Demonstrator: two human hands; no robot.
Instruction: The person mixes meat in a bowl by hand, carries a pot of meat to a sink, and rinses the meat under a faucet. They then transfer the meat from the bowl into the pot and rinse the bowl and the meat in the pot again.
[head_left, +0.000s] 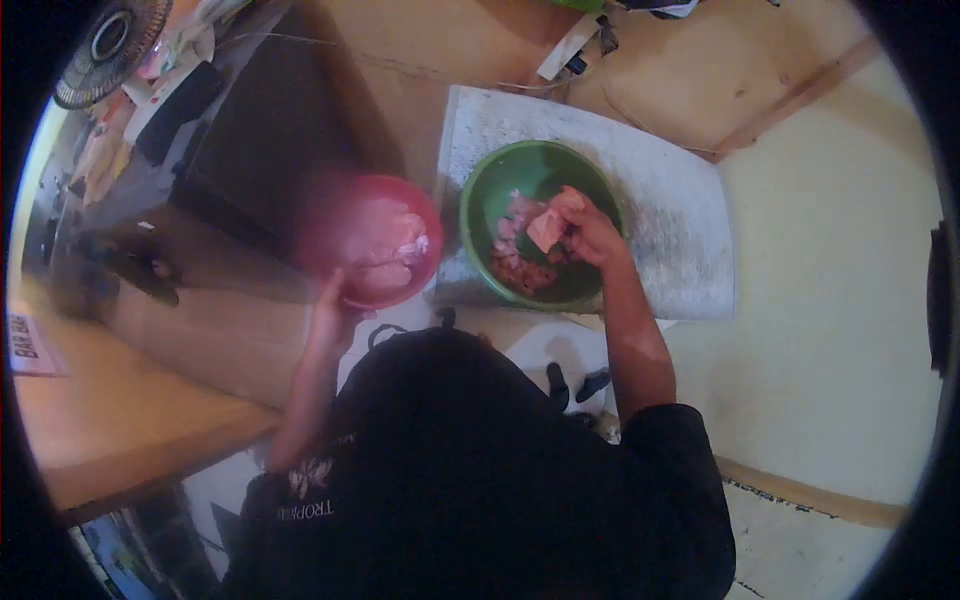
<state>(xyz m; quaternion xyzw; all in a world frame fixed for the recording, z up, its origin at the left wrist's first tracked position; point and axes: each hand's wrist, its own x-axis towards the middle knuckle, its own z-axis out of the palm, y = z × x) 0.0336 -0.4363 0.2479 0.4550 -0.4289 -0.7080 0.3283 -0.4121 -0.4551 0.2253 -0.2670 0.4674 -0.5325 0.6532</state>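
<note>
My left hand [332,298] is closed on the near rim of a pink basin [436,228], tilted beside the dark cabinet. Pale pink contents [385,235], with a whitish bit at the right, lie in it; I cannot make out their kind. My right hand [592,234] reaches into a green basin [480,180], fingers closed on a limp, orange-pink piece [549,228] that looks folded. Whether it is cloth, paper or meat does not show clearly. Beneath it, several pinkish and reddish-brown chunks [520,268] lie in the green basin.
The green basin rests on a stained white board [680,220]. A dark cabinet [285,120] stands at the left, with a fan [110,38] beyond it. A wooden counter edge [150,435] is at lower left, and a pale wall [830,250] borders the right.
</note>
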